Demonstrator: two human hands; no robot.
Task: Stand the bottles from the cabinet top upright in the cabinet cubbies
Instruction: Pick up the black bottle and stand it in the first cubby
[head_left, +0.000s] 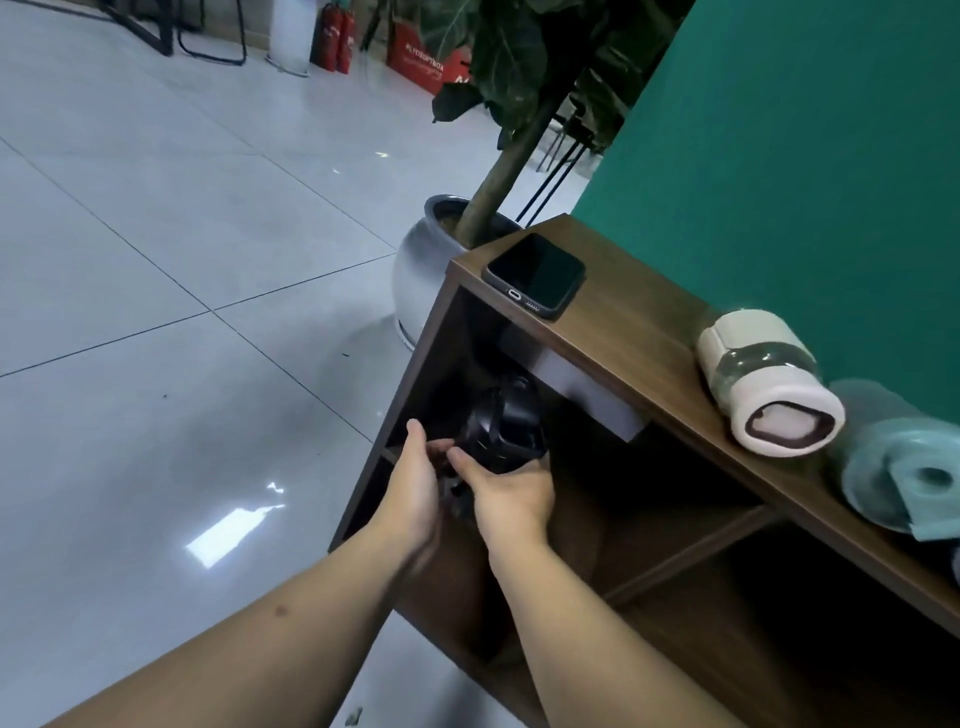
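Seating a black bottle (501, 431) in the upper left cubby (452, 364) of the wooden cabinet (649, 332), both hands at its lower end

- Left hand (415, 493): fingers half curled, thumb up, touching the bottle's left side
- Right hand (511, 493): cupped under and around the base, bearing the weight
- Bottle: tilted, top leaning into the dark cubby, not yet upright
- Cabinet top: cream bottle (769, 384) and teal bottle (904, 467) lying on their sides, phone (535, 275) near the corner

Handling note, as a judgement: lower the base flat first, steady the neck with the left hand, release only once it stands free
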